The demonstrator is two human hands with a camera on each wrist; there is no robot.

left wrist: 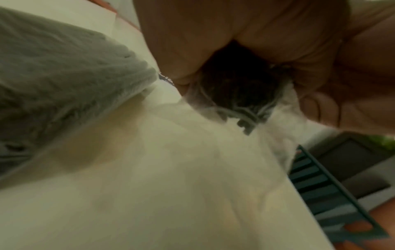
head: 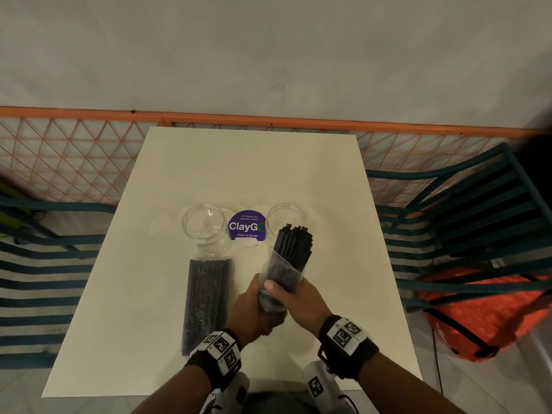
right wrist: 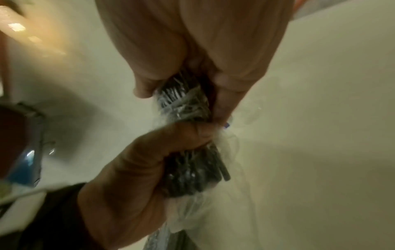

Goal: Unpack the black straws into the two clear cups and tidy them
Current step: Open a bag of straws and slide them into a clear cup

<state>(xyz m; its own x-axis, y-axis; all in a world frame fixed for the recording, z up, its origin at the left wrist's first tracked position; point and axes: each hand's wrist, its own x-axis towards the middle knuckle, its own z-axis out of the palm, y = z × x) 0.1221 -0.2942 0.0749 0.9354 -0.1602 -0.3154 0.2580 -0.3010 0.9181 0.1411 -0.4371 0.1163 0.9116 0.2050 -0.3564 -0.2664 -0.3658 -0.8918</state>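
Both hands hold one pack of black straws tilted above the white table. Bare straw ends stick out of its clear wrapper toward the right clear cup. My left hand grips the wrapper's lower end, and my right hand wraps around the pack just above it. A second, sealed pack of straws lies flat on the table, also seen in the left wrist view. The left clear cup stands empty behind that pack.
A purple round ClayGo sticker sits between the cups. Teal slatted chairs flank the table, an orange bag on the right one. An orange mesh fence runs behind the table.
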